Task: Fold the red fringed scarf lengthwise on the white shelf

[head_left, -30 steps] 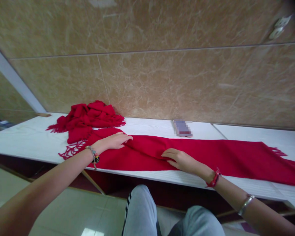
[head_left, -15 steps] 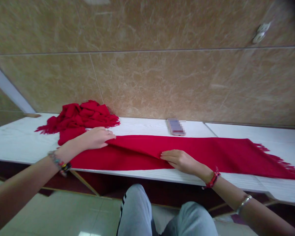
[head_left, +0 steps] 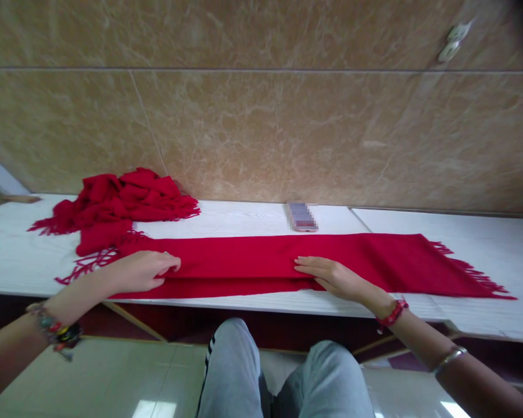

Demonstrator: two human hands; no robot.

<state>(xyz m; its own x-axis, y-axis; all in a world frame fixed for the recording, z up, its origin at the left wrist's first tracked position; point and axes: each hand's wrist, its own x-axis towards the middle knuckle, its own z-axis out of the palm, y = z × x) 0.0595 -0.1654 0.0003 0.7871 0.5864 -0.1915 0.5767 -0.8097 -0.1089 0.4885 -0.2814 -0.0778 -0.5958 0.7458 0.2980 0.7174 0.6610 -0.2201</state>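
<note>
A long red scarf (head_left: 239, 255) lies stretched along the white counter, its upper layer folded lengthwise toward the front edge. A strip of the lower layer shows below the fold. At the left end, my left hand (head_left: 146, 271) is closed on the folded edge, pinching it between thumb and fingers. My right hand (head_left: 335, 277) rests on the scarf right of the middle, fingers stretched out flat over the fold; its thumb is partly hidden. Fringe spreads at both ends of the scarf.
A crumpled heap of red fringed cloth (head_left: 126, 197) sits at the back left, against the tiled wall (head_left: 244, 133). A phone (head_left: 303, 217) lies behind the scarf on the white counter (head_left: 239, 213). My knees (head_left: 235, 360) are close under the counter's front edge.
My left hand has moved left and toward the front, bringing the scarf's upper layer down with it. The fold now runs straighter. My right hand remains on the scarf, its fingers flatter.
</note>
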